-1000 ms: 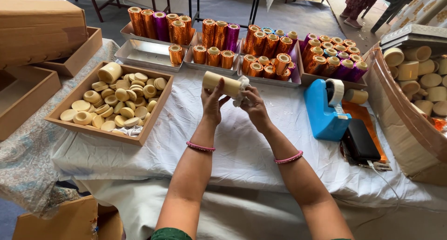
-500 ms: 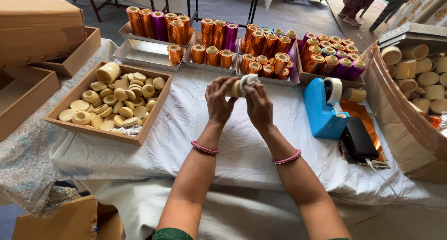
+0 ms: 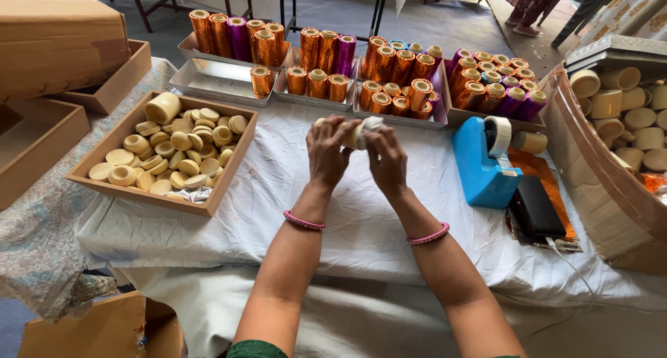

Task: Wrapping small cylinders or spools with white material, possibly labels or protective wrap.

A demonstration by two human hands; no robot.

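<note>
A cream tube (image 3: 358, 131) is held above the counter (image 3: 278, 184), between the two hands. The left hand (image 3: 329, 152) is closed around its left end, and the right hand (image 3: 386, 158) is pinching the right end, where a white piece is seen at the fingers. The tube is raised over the white cloth, just in front of the metal trays (image 3: 215, 80). Foil rolls (image 3: 326, 52) in orange and purple are stood in these trays. A wooden tray (image 3: 94, 184) with cream caps (image 3: 180, 150) is placed to the left of the hands. A blue tape dispenser (image 3: 481, 165) is placed to the right, and a black box (image 3: 536, 209) lies just beside it.
</note>
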